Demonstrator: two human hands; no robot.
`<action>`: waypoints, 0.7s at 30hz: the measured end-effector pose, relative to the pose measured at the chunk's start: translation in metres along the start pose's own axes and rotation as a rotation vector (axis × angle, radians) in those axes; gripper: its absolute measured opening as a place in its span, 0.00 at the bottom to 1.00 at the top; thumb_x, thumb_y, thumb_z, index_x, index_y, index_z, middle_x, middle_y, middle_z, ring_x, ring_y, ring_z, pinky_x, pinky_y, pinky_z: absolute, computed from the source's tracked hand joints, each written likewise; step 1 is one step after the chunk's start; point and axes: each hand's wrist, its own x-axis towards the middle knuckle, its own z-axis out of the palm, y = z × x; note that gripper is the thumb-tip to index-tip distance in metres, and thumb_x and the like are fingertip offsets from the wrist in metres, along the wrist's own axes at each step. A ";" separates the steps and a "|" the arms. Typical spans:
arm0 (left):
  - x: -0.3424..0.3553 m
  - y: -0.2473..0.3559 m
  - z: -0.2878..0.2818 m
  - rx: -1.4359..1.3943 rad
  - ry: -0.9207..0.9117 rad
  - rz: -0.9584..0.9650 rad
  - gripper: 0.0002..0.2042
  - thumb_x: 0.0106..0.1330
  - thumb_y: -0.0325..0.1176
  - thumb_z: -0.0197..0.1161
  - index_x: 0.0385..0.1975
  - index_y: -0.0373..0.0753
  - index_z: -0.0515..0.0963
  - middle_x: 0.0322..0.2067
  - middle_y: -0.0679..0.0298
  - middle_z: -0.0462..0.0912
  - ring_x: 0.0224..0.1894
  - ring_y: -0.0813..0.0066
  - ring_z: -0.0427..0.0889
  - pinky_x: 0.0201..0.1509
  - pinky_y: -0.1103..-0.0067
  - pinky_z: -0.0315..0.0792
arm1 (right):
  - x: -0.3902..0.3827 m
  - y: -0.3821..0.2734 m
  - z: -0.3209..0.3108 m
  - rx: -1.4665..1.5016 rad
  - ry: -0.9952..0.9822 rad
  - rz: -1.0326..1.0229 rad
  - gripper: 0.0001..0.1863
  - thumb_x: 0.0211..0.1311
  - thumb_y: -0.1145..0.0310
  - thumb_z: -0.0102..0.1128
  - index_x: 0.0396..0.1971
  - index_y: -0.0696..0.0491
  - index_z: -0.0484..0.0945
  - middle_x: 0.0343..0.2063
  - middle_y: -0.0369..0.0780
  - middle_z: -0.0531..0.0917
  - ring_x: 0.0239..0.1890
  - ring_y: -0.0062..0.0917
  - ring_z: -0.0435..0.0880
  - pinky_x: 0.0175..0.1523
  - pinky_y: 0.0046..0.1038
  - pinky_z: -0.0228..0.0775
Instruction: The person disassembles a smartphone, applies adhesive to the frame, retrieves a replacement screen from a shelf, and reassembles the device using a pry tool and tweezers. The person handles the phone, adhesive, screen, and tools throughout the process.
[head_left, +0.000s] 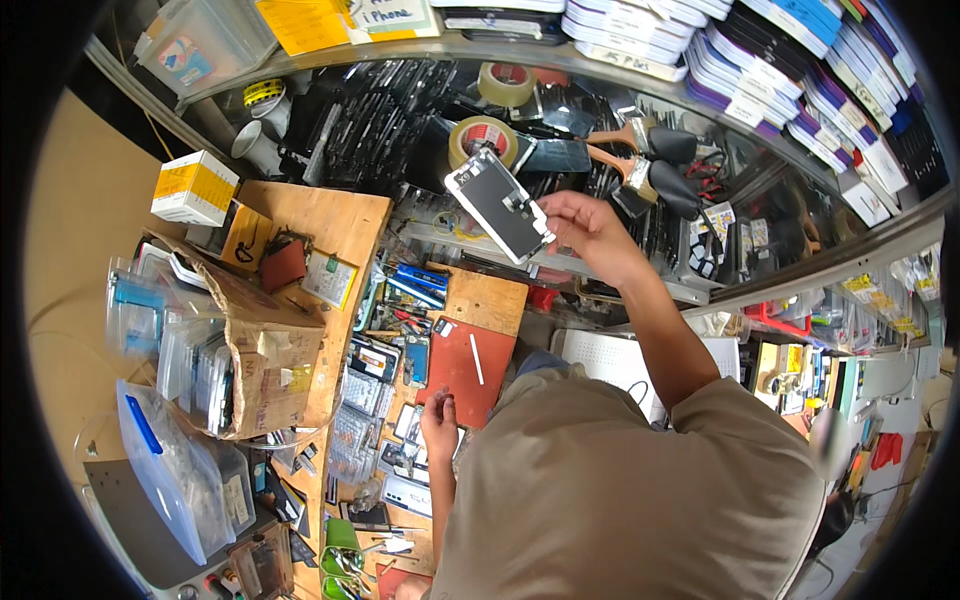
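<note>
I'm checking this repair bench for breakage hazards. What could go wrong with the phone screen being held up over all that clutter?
The right hand holds the phone screen by one end only, raised over the bench; if that grip slips, it would likely fall onto the loose tools below. The left hand rests down by the red mat, so it gives no support. The tape rolls just behind could be knocked.

**A crowded repair bench under packed shelves**

A wooden workbench (330, 225) fills the middle, its top scattered with small parts and tools. A red mat (462, 372) lies on it. To the left stand a torn cardboard box (262, 350), a clear plastic tub with a blue handle (165, 470) and a small yellow and white box (195, 187). Above, a glass shelf (600, 62) carries stacked flat boxes (760, 70). Tape rolls (484, 134) and paintbrushes (640, 170) lie beneath it. The light is bright and even.
</note>
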 end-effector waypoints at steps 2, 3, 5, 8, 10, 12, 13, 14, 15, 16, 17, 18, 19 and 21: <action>0.002 0.005 0.002 -0.030 0.000 0.005 0.15 0.82 0.27 0.61 0.62 0.27 0.79 0.53 0.55 0.89 0.54 0.70 0.87 0.63 0.74 0.80 | 0.008 0.006 0.006 0.033 -0.067 -0.025 0.13 0.78 0.80 0.56 0.58 0.58 0.80 0.47 0.36 0.87 0.45 0.18 0.84 0.49 0.25 0.79; 0.001 0.006 0.003 -0.074 0.018 -0.024 0.15 0.82 0.28 0.61 0.62 0.27 0.78 0.52 0.54 0.89 0.55 0.70 0.87 0.63 0.73 0.79 | 0.012 0.009 0.012 0.038 -0.053 0.018 0.13 0.78 0.80 0.55 0.57 0.57 0.80 0.46 0.35 0.86 0.45 0.17 0.83 0.49 0.25 0.79; -0.011 0.004 -0.003 -0.010 0.052 0.036 0.15 0.82 0.28 0.60 0.62 0.28 0.79 0.51 0.55 0.89 0.55 0.70 0.87 0.63 0.73 0.79 | 0.015 0.014 0.022 0.035 -0.084 0.008 0.11 0.77 0.81 0.54 0.53 0.56 0.79 0.43 0.33 0.83 0.43 0.17 0.82 0.49 0.25 0.78; -0.043 -0.011 -0.019 -0.068 0.082 0.050 0.14 0.83 0.29 0.60 0.61 0.28 0.79 0.52 0.55 0.89 0.55 0.70 0.87 0.63 0.73 0.79 | -0.002 0.020 0.043 0.121 -0.094 0.002 0.11 0.74 0.81 0.55 0.52 0.58 0.79 0.42 0.33 0.84 0.41 0.16 0.80 0.47 0.24 0.76; -0.066 -0.029 -0.033 -0.070 0.075 -0.002 0.14 0.83 0.28 0.59 0.61 0.28 0.80 0.53 0.54 0.89 0.55 0.70 0.87 0.63 0.73 0.79 | -0.031 0.024 0.060 0.153 -0.087 -0.017 0.11 0.75 0.81 0.55 0.52 0.58 0.79 0.41 0.33 0.84 0.40 0.14 0.80 0.46 0.23 0.75; -0.090 -0.050 -0.041 -0.046 0.080 0.023 0.14 0.82 0.28 0.59 0.61 0.28 0.80 0.53 0.54 0.89 0.55 0.70 0.87 0.63 0.73 0.79 | -0.070 0.031 0.078 0.188 -0.081 -0.092 0.10 0.76 0.80 0.56 0.52 0.58 0.79 0.41 0.32 0.84 0.39 0.14 0.80 0.45 0.22 0.75; -0.103 -0.061 -0.045 -0.037 0.079 0.035 0.14 0.82 0.28 0.59 0.61 0.28 0.80 0.53 0.54 0.89 0.55 0.71 0.87 0.63 0.73 0.79 | -0.093 0.035 0.087 0.164 -0.038 -0.084 0.10 0.77 0.80 0.56 0.52 0.57 0.79 0.41 0.32 0.84 0.39 0.14 0.80 0.45 0.22 0.75; -0.115 -0.071 -0.048 -0.003 0.050 0.001 0.14 0.82 0.27 0.60 0.60 0.27 0.80 0.54 0.54 0.89 0.55 0.71 0.87 0.63 0.73 0.79 | -0.118 0.038 0.094 0.142 -0.011 -0.089 0.09 0.78 0.80 0.55 0.53 0.56 0.79 0.42 0.32 0.84 0.40 0.14 0.80 0.46 0.21 0.74; -0.127 -0.079 -0.048 -0.005 0.012 0.064 0.14 0.82 0.28 0.60 0.59 0.27 0.80 0.53 0.55 0.89 0.54 0.71 0.87 0.62 0.73 0.79 | -0.142 0.040 0.100 0.109 0.033 -0.061 0.09 0.79 0.80 0.55 0.53 0.55 0.78 0.42 0.31 0.83 0.40 0.15 0.80 0.46 0.20 0.74; -0.141 -0.087 -0.044 -0.025 -0.020 0.057 0.14 0.82 0.28 0.60 0.59 0.27 0.81 0.53 0.54 0.89 0.54 0.71 0.87 0.62 0.74 0.79 | -0.165 0.042 0.105 0.135 0.080 -0.050 0.10 0.77 0.82 0.58 0.53 0.56 0.78 0.43 0.31 0.83 0.40 0.15 0.80 0.48 0.21 0.74; -0.150 -0.091 -0.043 -0.041 -0.056 0.031 0.14 0.82 0.28 0.60 0.59 0.27 0.81 0.53 0.54 0.89 0.54 0.71 0.87 0.62 0.74 0.79 | -0.188 0.044 0.111 0.095 0.123 -0.130 0.10 0.76 0.82 0.58 0.52 0.57 0.79 0.42 0.32 0.84 0.40 0.15 0.81 0.47 0.22 0.75; -0.157 -0.092 -0.040 -0.023 -0.101 0.077 0.13 0.82 0.29 0.61 0.59 0.27 0.81 0.52 0.54 0.90 0.53 0.71 0.87 0.61 0.74 0.79 | -0.209 0.043 0.115 0.043 0.199 -0.186 0.10 0.75 0.83 0.59 0.51 0.57 0.79 0.41 0.34 0.84 0.40 0.15 0.82 0.46 0.23 0.76; -0.164 -0.091 -0.035 -0.001 -0.150 0.105 0.13 0.82 0.29 0.61 0.59 0.28 0.81 0.52 0.54 0.90 0.53 0.71 0.87 0.60 0.74 0.80 | -0.228 0.041 0.114 -0.013 0.286 -0.223 0.10 0.74 0.84 0.59 0.51 0.58 0.80 0.41 0.35 0.84 0.40 0.16 0.83 0.44 0.24 0.76; -0.175 -0.087 -0.024 0.048 -0.241 0.154 0.13 0.81 0.29 0.61 0.59 0.28 0.81 0.51 0.54 0.90 0.52 0.71 0.88 0.59 0.74 0.80 | -0.262 0.031 0.101 -0.615 0.455 -0.730 0.14 0.63 0.87 0.66 0.47 0.58 0.83 0.43 0.41 0.83 0.43 0.28 0.85 0.48 0.32 0.80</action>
